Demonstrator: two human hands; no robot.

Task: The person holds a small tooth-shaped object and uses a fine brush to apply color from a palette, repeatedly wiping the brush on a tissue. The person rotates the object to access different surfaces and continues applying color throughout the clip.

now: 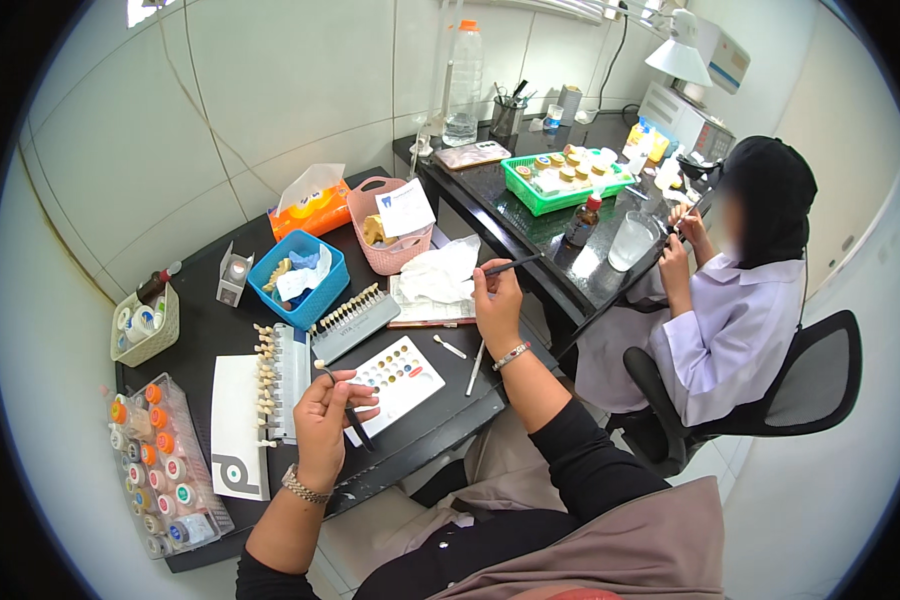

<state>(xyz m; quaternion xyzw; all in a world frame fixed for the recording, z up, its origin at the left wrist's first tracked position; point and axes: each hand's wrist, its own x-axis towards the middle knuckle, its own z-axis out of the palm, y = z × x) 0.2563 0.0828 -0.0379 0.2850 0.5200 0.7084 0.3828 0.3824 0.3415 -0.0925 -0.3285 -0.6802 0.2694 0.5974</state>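
Note:
My left hand (pixel 322 430) is closed around a slim dark holder (pixel 358 425), which looks like tweezers, with a small tooth-coloured piece (pixel 320 366) at its upper end. Below and to the right of these fingers lies a white palette (pixel 395 408) with rows of coloured wells. My right hand (pixel 497 300) is raised over the table's right side. It pinches a thin black-handled tool (pixel 515 264), probably a brush, whose tip is too small to make out. Crumpled white tissue (pixel 435 272) lies just left of that hand.
Two tooth shade guides (pixel 292 375) (pixel 358 325), a blue basket (pixel 317 306), a pink basket (pixel 400 262) and a clear box of jars (pixel 205 470) crowd the black table. A white stick (pixel 475 370) lies near its front edge. A co-worker (pixel 710 330) sits at the right-hand desk.

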